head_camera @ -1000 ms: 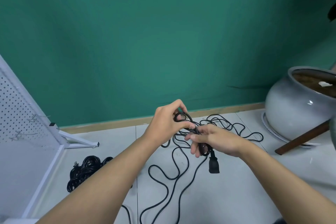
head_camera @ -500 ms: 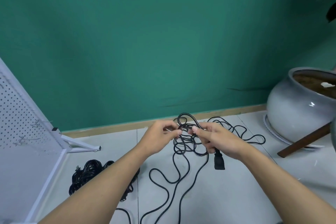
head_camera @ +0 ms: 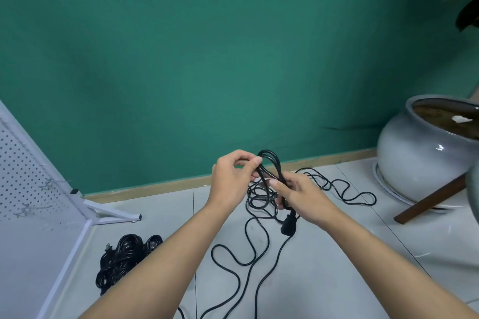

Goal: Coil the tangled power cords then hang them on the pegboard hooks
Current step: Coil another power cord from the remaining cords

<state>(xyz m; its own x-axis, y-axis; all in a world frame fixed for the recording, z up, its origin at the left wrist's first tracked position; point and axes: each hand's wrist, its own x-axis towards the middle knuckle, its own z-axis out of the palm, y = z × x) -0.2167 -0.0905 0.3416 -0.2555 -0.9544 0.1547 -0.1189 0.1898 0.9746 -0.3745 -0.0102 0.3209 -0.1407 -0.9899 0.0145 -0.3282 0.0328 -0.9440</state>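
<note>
White floor tiles [head_camera: 337, 267] right of the pegboard [head_camera: 26, 176] carry the slack of the black power cord [head_camera: 268, 152]. My left hand [head_camera: 232, 179] pinches its raised loops; my right hand [head_camera: 303, 194] grips them above the plug [head_camera: 289, 225]. Light, limp and springy, I judge: hold the bunched loops.

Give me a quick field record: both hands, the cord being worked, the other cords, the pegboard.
left hand: pinches the top of the cord loops
right hand: grips the same loops lower down
cord in work: a few loops held up, the rest trailing loose on the floor
connector: dangles below the right hand
other cords: black pile on the floor, lower left
pegboard: far left
hooks: no cord on those in view
</note>
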